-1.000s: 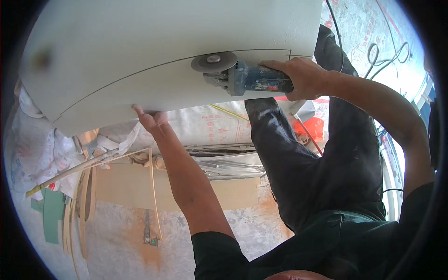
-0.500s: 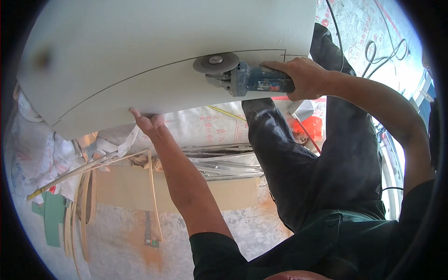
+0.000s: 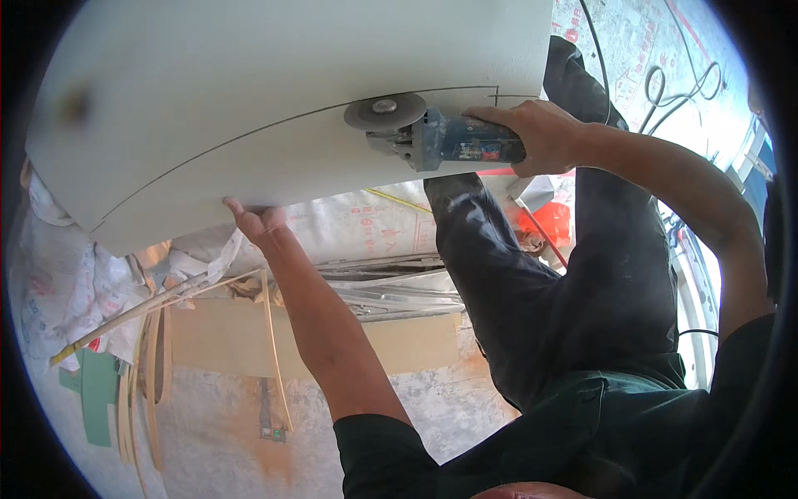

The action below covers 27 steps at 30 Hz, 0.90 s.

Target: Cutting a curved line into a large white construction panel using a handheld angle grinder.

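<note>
A large pale board (image 3: 249, 75) fills the upper view, marked with a dark curved line and short cross strokes at the right. My right hand (image 3: 544, 137) grips a dark blue angle grinder (image 3: 465, 145) by its body; its disc (image 3: 384, 108) lies over the board at the curved line. Whether the disc touches the surface, I cannot tell. My left hand (image 3: 258, 218) holds the board's lower edge from below, thumb on the face and the other fingers mostly hidden.
Crumpled white sacks (image 3: 75, 283), thin wooden strips (image 3: 274, 349), green offcuts (image 3: 100, 399) and tan sheeting (image 3: 216, 333) lie below and left. My dark-trousered legs (image 3: 582, 291) are under the board's right end. A black cable (image 3: 598, 58) loops at upper right, near an orange item (image 3: 549, 224).
The board and my left hand have shifted left and slightly down in view. The grinder stays nearly in place, so it sits further right along the curved line.
</note>
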Tool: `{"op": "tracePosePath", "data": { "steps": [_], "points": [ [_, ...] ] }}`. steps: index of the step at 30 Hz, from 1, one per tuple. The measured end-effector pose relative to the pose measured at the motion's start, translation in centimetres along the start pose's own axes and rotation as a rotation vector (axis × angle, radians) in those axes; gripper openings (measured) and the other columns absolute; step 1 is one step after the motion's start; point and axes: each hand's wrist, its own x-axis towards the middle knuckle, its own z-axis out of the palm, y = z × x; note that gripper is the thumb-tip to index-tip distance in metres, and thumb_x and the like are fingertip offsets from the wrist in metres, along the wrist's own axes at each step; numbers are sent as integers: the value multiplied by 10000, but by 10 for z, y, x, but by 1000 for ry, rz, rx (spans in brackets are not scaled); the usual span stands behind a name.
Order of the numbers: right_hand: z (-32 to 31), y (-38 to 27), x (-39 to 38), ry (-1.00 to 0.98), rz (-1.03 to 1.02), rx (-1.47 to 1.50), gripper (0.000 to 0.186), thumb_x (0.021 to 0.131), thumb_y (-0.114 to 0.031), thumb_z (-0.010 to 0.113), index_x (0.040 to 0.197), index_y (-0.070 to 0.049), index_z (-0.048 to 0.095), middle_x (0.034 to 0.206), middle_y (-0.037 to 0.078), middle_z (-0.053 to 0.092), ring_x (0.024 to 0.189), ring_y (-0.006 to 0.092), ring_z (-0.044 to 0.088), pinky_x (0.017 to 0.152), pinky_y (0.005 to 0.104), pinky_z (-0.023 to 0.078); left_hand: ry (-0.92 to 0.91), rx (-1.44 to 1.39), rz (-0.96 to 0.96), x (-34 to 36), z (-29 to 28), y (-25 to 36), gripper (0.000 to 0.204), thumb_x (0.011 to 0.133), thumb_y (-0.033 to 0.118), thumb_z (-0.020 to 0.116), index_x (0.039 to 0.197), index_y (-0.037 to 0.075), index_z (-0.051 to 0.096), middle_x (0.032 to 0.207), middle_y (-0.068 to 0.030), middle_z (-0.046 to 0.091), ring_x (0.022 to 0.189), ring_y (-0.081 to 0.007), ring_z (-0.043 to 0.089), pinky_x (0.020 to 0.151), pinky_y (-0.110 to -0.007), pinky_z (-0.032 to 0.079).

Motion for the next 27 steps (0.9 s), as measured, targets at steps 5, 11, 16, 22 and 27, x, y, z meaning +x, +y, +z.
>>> {"op": "tracePosePath", "data": {
  "steps": [5,11,16,22,27],
  "points": [
    [-3,1,-2,-44,39,32,963,614,-96,771,1488,-108,366,1034,206,697,947,352,697,917,416,521,64,-56,-15,2,4,-1,569,860,378,739,1325,104,559,1372,-54,565,1267,-299,496,1079,-513,388],
    [-1,10,-6,-20,0,29,953,622,-94,779,1484,-114,372,1082,194,692,991,346,685,932,416,514,-50,-32,-3,3,-5,4,580,872,389,724,1344,101,548,1390,-65,553,1285,-308,484,1087,-528,376],
    [0,14,-11,-16,10,-10,956,629,-112,806,1482,-128,376,1098,188,690,1013,346,678,944,416,513,102,-52,-2,-4,9,-3,604,867,385,733,1358,92,537,1418,-73,532,1301,-316,470,1097,-533,363],
    [1,20,-13,-20,28,31,929,627,-60,760,1480,-129,397,1074,202,687,985,351,688,907,426,537,69,-41,-37,0,8,2,565,782,311,803,1267,97,604,1311,-54,610,1208,-303,537,1069,-489,399],
    [0,23,-16,-49,61,6,998,623,-124,837,1500,-145,361,1119,180,690,1016,343,680,935,422,518,88,-57,-26,2,6,2,565,813,342,782,1285,94,596,1330,-55,603,1234,-295,523,1088,-482,379]
  ]
}}
